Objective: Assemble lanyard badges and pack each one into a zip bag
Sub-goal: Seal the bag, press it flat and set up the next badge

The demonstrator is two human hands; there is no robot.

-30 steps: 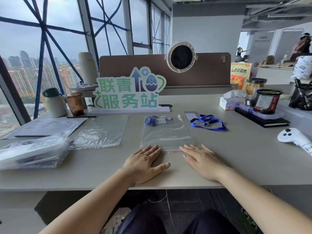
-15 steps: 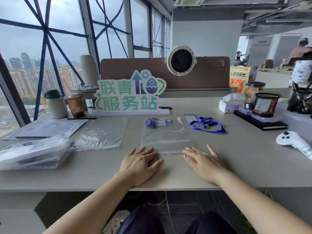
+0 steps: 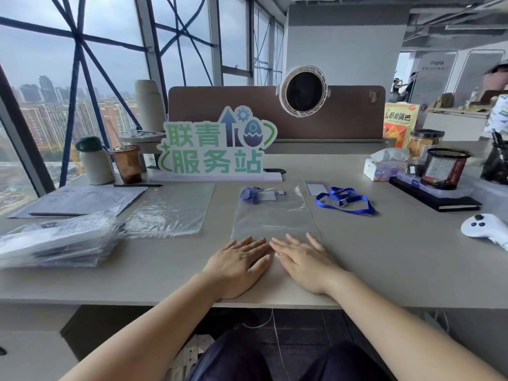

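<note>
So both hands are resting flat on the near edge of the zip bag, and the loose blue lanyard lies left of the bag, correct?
Not quite: the head view shows the loose blue lanyard right of the zip bag, not left. The left hand and right hand do rest flat on its near edge.

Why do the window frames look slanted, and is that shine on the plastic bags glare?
Head view: the wide-angle lens slants the window frames near the edges; window daylight glints off the spare bag and the zip bag that the left hand and right hand touch; the person at far right is blurred, the desk sharp.
</note>
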